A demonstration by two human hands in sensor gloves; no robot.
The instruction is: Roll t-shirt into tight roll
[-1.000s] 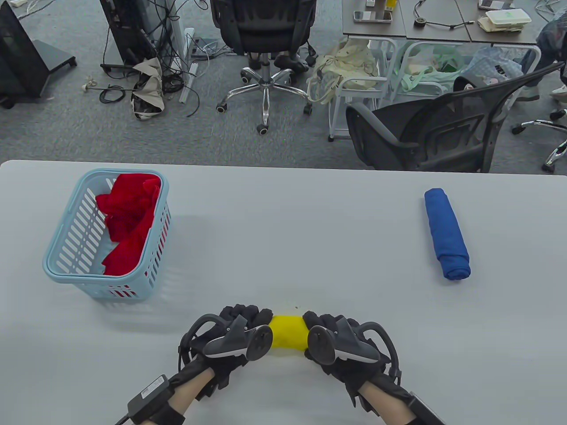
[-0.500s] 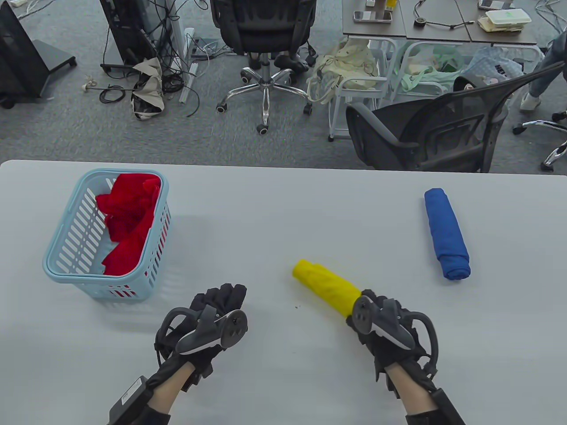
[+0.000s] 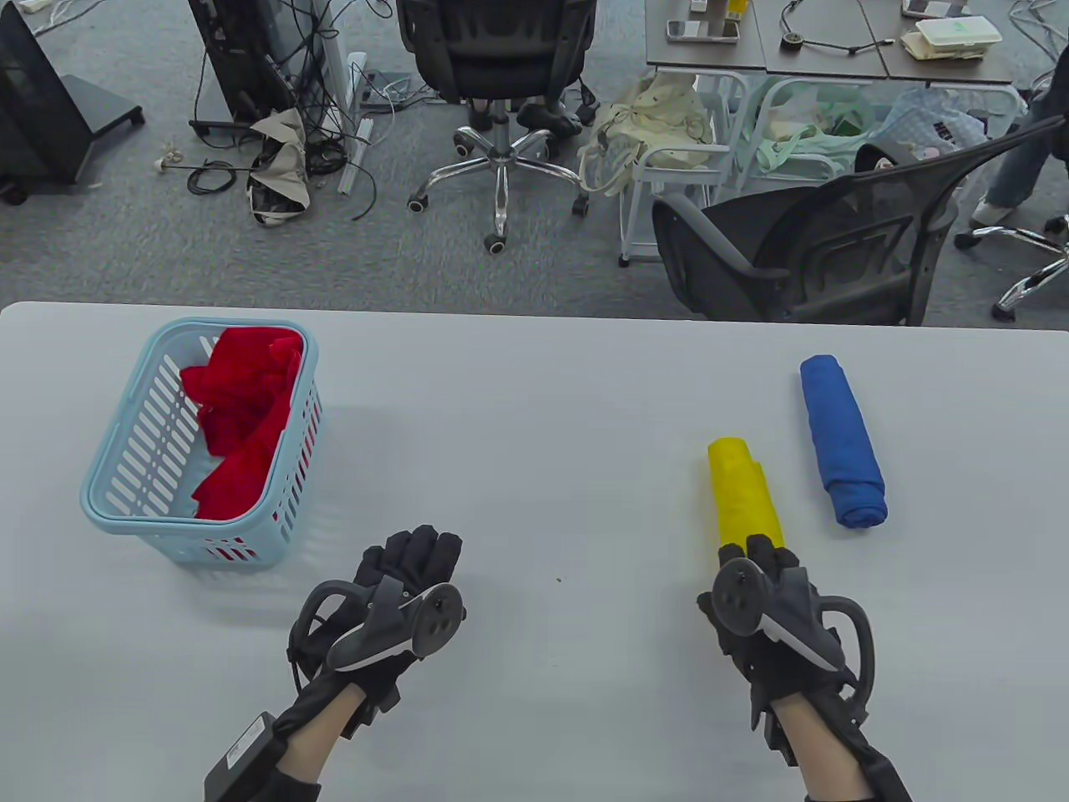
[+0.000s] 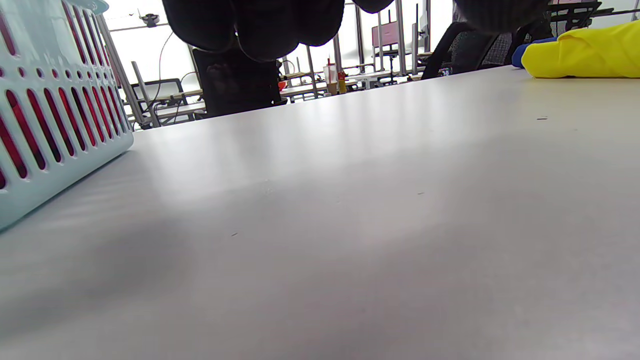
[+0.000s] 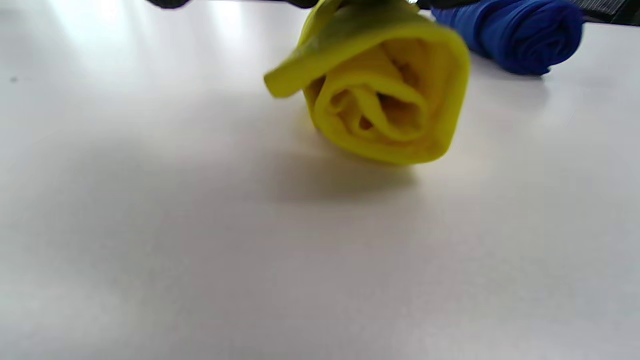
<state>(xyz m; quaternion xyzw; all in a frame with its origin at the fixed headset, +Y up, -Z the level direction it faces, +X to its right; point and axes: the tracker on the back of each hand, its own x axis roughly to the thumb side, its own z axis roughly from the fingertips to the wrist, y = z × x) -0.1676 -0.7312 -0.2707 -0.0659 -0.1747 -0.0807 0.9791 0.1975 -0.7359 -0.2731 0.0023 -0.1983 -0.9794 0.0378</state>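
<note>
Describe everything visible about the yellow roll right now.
The yellow roll is soft cloth wound into a fairly tight cylinder. The right wrist view shows spiral layers at its near end, with one loose outer flap. It lies on the table, beside the blue roll and apart from it. The right hand grips its near end.

rolled shirts (image 3: 743,493): 2 (yellow, blue); basket (image 3: 125,468): 1; gloved hands (image 3: 401,585): 2
</note>
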